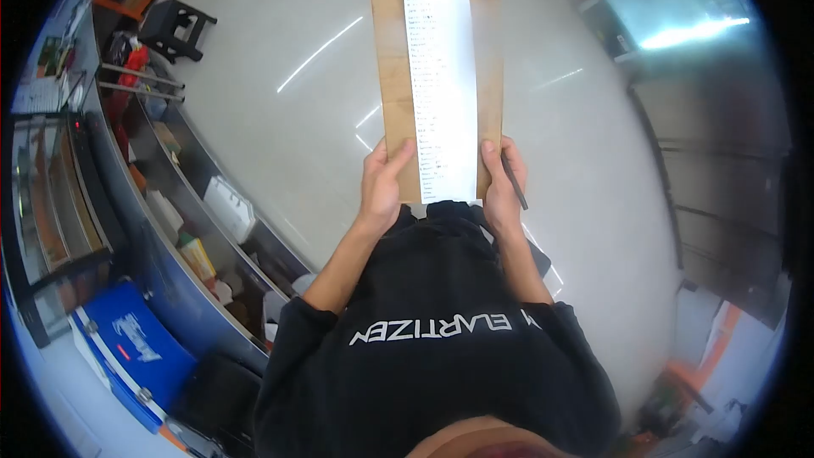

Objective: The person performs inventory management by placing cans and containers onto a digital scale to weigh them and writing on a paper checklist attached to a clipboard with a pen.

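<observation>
A brown cardboard sheet point(394, 59) is held up in front of me, with a long white paper point(449, 93) lying on it. Small handwritten lines run down the paper's left side. My left hand point(383, 185) grips the cardboard's lower left edge, thumb on the front. On the lower right edge, my right hand point(504, 182) is closed with its thumb on the front. A dark pen point(514, 182) is also held between the fingers of my right hand and points downward.
A black stool point(176, 30) stands at the upper left. Shelves with packets and papers point(229, 205) line the left side, beside a blue case point(136, 343). Metal cabinets point(712, 144) stand on the right. Pale floor point(297, 119) lies between them.
</observation>
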`<state>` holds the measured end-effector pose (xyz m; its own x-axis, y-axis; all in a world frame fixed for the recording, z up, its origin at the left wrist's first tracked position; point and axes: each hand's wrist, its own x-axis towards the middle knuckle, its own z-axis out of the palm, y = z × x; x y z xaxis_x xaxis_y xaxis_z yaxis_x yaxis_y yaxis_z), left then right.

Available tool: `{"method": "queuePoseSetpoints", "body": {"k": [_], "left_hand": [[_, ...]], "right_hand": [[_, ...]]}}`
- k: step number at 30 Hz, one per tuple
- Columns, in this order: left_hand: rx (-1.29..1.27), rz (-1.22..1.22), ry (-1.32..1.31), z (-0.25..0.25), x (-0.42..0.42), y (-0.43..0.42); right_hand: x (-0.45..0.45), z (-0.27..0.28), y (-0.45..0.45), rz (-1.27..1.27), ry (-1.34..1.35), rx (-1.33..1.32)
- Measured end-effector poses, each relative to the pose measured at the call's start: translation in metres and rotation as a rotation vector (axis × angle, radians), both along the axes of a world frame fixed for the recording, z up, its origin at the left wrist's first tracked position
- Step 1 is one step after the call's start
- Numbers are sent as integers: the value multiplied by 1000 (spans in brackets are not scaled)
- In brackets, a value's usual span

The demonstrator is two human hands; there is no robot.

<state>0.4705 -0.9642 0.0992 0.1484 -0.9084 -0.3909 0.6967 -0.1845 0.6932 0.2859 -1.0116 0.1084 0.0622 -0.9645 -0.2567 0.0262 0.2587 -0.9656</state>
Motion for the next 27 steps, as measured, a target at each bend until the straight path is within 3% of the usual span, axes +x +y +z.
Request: {"method": "queuePoseSetpoints", "body": {"k": [2, 5, 8, 9, 12, 16, 18, 20, 22, 27], "left_hand": [[-1, 17, -20, 6, 4, -22], [36, -3, -11, -1, 11, -54], [36, 3, -113, -12, 17, -89], [36, -12, -111, -17, 18, -100], [43, -74, -140, -26, 21, -135], [39, -172, -191, -35, 23, -183], [53, -177, -195, -42, 30, -213], [105, -132, -217, -44, 40, -248], [130, -100, -217, -48, 50, -286], [215, -83, -166, -55, 79, -366]], "right_hand": [[9, 3, -17, -30, 42, -39], [5, -15, -49, -95, 506, -408], [8, 11, -88, -229, 216, -338], [6, 19, -103, -215, 248, -396], [17, 44, -145, -42, -117, -365], [54, 14, -239, 176, -471, -187], [30, -65, -329, -229, 76, -468], [33, -82, -384, -511, 178, -620], [51, -37, -415, -678, -183, -658], [89, -26, -477, 133, -657, -183]]}}
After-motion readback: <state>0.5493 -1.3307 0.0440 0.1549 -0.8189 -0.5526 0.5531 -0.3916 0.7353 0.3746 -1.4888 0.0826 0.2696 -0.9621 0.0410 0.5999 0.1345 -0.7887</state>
